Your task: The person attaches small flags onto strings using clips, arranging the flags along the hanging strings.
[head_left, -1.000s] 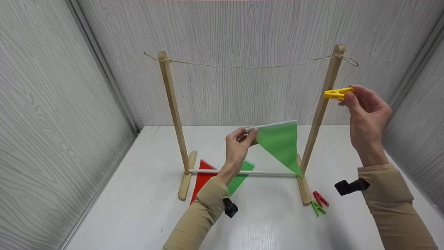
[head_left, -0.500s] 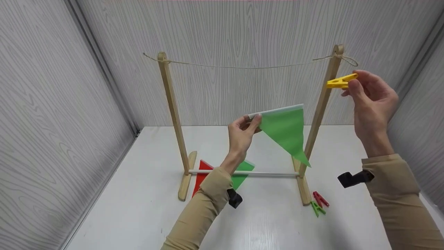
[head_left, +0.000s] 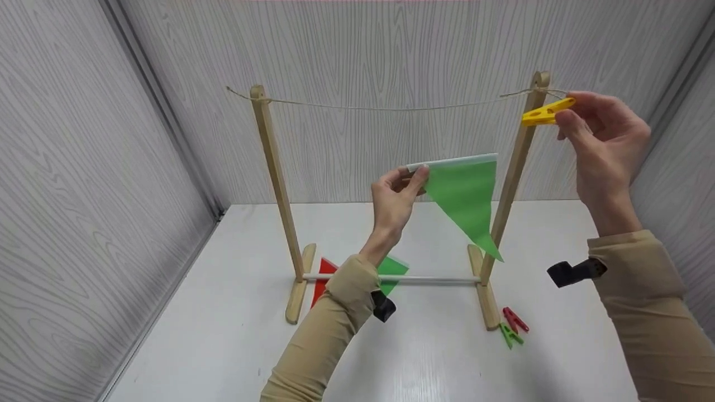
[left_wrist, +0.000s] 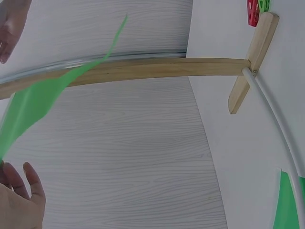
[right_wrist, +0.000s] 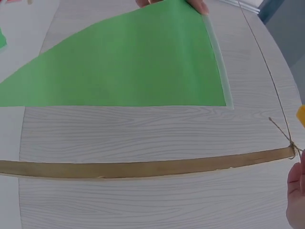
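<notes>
My left hand (head_left: pixel 394 204) pinches the white-edged top left corner of a green triangular pennant (head_left: pixel 466 192), whose point hangs down to the right. In the right wrist view the pennant (right_wrist: pixel 143 62) spreads wide beneath that hand's fingertips. Higher up on the right, my right hand (head_left: pixel 609 145) pinches the handle ends of a yellow clothespin (head_left: pixel 544 113). The clothespin's nose points left and overlaps the right post in the head view. Above the pennant a thin string (head_left: pixel 391 109) runs between the two posts, sagging slightly. Only an edge of the clothespin (right_wrist: pixel 301 115) shows in the right wrist view.
The wooden stand has a left post (head_left: pixel 276 184), a right post (head_left: pixel 511 178) and a white crossbar (head_left: pixel 435 280) low between them. A red pennant (head_left: pixel 320 287) and another green one (head_left: pixel 394 268) lie by the crossbar. Red (head_left: pixel 515 319) and green clothespins (head_left: pixel 510 336) lie near the right foot.
Both hands have risen: the left lifts the green pennant up and slightly right, and the right brings the yellow clothespin up close to string height. Neither grip has changed.
</notes>
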Demonstrator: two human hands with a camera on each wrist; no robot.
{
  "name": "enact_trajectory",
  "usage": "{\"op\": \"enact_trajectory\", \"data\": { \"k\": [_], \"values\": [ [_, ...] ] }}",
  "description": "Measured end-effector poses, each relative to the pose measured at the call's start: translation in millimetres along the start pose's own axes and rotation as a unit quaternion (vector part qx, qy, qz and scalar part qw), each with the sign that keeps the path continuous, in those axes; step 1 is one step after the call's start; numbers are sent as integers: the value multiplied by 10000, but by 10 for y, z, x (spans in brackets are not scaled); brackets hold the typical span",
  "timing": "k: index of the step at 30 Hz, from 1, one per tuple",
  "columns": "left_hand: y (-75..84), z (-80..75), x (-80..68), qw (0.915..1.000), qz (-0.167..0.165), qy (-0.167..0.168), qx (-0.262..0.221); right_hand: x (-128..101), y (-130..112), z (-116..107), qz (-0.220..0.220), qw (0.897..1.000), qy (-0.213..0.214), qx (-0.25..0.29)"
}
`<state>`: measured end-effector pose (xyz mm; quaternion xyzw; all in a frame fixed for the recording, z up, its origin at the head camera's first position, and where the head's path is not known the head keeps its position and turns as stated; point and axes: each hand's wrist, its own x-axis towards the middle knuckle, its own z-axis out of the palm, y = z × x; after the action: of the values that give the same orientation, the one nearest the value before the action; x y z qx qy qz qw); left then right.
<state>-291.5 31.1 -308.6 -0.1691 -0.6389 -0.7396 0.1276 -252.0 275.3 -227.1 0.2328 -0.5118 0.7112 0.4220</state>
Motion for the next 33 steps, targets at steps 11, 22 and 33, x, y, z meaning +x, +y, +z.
{"op": "enact_trajectory", "data": {
  "k": [11,22,33],
  "values": [
    [132,110,106,9998,145,-14,-153,219,-88,73,-273,9962,-316,-760],
    [237,257,211,9987,130,104,-485,433,-31,151,-461,9672,-1018,-2282],
    [328,386,284,9983,205,39,-542,623,-9,206,161,9516,-1395,-2733]
  ]
}}
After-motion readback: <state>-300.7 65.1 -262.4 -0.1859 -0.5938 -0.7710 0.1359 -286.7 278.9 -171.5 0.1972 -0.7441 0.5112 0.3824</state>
